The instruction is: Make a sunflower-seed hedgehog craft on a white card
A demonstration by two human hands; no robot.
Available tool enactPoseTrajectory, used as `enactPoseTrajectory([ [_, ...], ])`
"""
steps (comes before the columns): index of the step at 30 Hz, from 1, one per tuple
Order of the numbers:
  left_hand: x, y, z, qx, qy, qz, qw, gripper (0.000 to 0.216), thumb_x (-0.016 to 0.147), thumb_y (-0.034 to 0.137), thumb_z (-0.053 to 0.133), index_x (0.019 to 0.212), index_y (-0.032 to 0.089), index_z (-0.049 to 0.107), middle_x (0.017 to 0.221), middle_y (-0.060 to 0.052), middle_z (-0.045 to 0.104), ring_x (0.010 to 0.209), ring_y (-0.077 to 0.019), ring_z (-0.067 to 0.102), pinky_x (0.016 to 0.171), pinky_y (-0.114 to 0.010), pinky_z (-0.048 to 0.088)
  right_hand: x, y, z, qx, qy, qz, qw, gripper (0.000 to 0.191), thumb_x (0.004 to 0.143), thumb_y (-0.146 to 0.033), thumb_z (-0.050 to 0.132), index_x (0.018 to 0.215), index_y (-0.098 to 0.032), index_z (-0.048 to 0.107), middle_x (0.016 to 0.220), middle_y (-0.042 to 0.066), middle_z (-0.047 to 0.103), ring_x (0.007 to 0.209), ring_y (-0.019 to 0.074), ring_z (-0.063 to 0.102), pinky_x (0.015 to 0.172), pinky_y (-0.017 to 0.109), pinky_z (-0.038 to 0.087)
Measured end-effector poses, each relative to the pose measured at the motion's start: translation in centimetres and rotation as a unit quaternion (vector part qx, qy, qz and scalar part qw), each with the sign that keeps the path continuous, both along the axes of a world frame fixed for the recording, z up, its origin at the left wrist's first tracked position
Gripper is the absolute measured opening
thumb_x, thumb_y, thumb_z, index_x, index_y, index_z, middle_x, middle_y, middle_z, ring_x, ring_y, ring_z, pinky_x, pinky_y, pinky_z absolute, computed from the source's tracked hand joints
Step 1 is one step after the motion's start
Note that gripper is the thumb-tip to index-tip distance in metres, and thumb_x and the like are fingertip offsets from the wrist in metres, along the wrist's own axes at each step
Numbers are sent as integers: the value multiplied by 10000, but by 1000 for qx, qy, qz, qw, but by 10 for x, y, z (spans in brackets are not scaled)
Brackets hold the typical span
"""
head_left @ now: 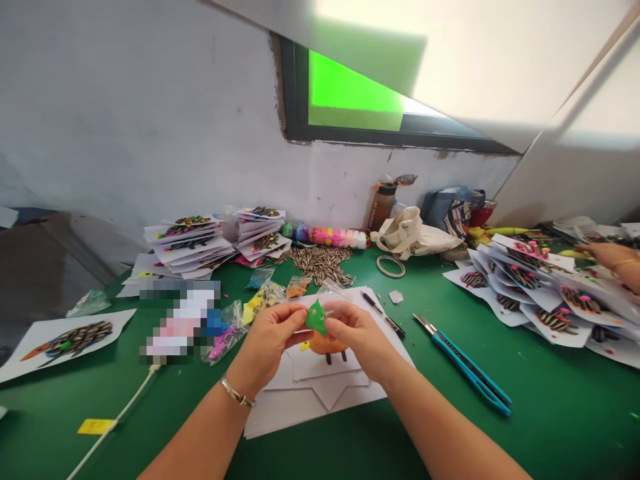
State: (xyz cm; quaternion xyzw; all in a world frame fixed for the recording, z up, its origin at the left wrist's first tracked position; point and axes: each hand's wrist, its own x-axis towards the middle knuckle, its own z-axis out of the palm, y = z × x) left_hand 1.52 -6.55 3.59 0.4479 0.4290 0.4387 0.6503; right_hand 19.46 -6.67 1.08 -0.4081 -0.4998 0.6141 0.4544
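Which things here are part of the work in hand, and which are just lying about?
In use: green piece pinched by left hand and right hand; white sheets beneath.

Lying about: blue scissors, pen, bottle, tape ring, sunflower seeds.

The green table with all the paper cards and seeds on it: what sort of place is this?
Probably a small handicraft workshop. Stacks of finished seed-picture cards, a loose pile of sunflower seeds and a row of coloured clay tubs cover the green table, and another person's hand works alongside.

A bright green scrap (316, 317), a dark green table (550, 413), a blue-handled cutter (467, 367), striped seeds (320, 262) and white paper (310, 393).
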Motion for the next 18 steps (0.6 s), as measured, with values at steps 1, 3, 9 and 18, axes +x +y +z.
enactPoseTrajectory([
  [1,-1,-1,-2,-2,-3,-14,1000,293,766,438,721,824,151,726,868,-55,691,828,-177,638,839,-350,545,-4,0,3,-10,5,11,1000,305,765,-409,695,975,-187,689,840,26,665,777,164,605,733,311,472],
  [3,-5,0,-6,-3,1,-36,999,313,785,463,698,823,153,723,852,-52,690,825,-177,639,837,-345,539,-11,1,9,-27,-17,12,999,269,734,-404,718,841,-158,701,751,15,641,695,144,577,674,291,458],
  [9,-18,11,-15,14,41,-9,999,271,731,423,747,800,162,716,781,-22,661,750,-145,611,778,-298,522,-21,15,16,0,-64,-16,998,227,722,-369,715,787,-153,689,750,11,633,677,117,535,644,258,418],
  [18,-12,9,-16,20,54,14,998,242,712,391,751,725,158,688,715,4,620,717,-142,600,718,-276,492,-21,4,-7,-33,-1,39,999,181,809,-327,644,817,-148,619,589,-31,512,526,86,408,522,245,331],
])
